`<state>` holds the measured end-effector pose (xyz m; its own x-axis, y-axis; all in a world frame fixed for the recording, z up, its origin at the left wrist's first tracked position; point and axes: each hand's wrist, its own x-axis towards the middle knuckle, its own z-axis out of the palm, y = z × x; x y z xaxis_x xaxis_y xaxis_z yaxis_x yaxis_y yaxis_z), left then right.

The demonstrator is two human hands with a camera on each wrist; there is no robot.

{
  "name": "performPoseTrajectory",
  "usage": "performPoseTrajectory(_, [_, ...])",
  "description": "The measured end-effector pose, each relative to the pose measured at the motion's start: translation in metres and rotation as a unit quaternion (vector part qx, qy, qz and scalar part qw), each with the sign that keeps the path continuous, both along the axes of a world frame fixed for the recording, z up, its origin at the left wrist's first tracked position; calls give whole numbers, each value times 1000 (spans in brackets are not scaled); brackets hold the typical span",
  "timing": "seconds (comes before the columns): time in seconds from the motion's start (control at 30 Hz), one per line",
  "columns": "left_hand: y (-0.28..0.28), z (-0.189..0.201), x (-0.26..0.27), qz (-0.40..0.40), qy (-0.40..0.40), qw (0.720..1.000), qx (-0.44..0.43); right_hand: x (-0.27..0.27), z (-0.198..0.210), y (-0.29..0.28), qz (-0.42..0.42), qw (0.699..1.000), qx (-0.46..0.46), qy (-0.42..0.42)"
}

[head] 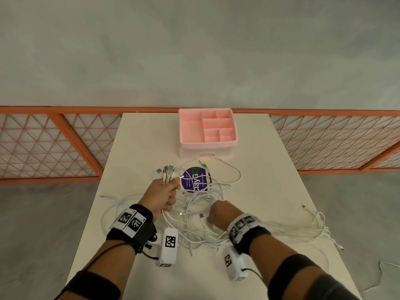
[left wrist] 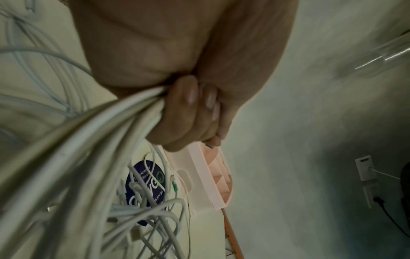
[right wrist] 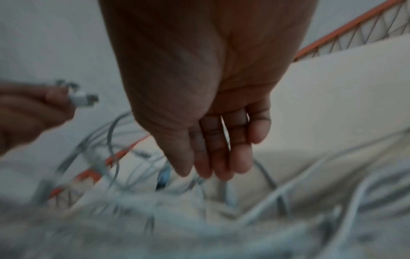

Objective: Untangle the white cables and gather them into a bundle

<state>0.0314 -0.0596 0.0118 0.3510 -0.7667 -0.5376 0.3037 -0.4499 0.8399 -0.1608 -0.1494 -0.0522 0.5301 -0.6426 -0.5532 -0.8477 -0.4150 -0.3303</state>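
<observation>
While the head view won't give us an exact count of the white cables (head: pixel 203 204), we do count roughly five plug ends (head: pixel 167 171) fanning out above our left hand (head: pixel 161 194), one pink organiser (head: pixel 206 132) at the far edge and one purple round sticker (head: pixel 194 179) on the white table (head: pixel 270 169). Left hand has its fingers wrapped round a bunch of strands; the rest is a loose tangle on the table between both wrists, with loops trailing off to the right. Right hand (head: pixel 220 214) sits just above the tangle, back up, fingers hidden here. Left wrist view: our fingers (left wrist: pixel 184 112) are curled tight on a thick sheaf of thin, round, off-white strands running down-left. Right wrist view, blurred: four fingers (right wrist: pixel 218 150) straight and pressed together, tips just above the tangle, and we can't tell if they touch it.
</observation>
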Motion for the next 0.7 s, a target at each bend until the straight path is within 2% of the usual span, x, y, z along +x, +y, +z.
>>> performPoseTrajectory(0.2, [2,4,-1,3,-23,1000,-17,13,-26,26,-50,998,-23,23])
performPoseTrajectory(0.33, [2,3,-3,8,-28,999,-25,9,-25,22,-68,997,-27,23])
performPoseTrajectory(0.4, [0,4,-1,19,-26,999,-26,4,-17,14,-116,993,3,-6])
performPoseTrajectory(0.47, [-3,3,1,30,-11,999,-21,-2,-4,1,-177,981,16,-78])
performPoseTrajectory(0.53, [-7,1,3,42,31,999,-16,-8,15,-14,-271,942,44,-194])
performPoseTrajectory(0.6, [-9,-1,2,61,81,995,-13,-9,38,-26,-357,873,82,-320])
performPoseTrajectory(0.7, [-11,-2,-6,62,96,993,-24,-1,79,-42,-399,788,74,-462])
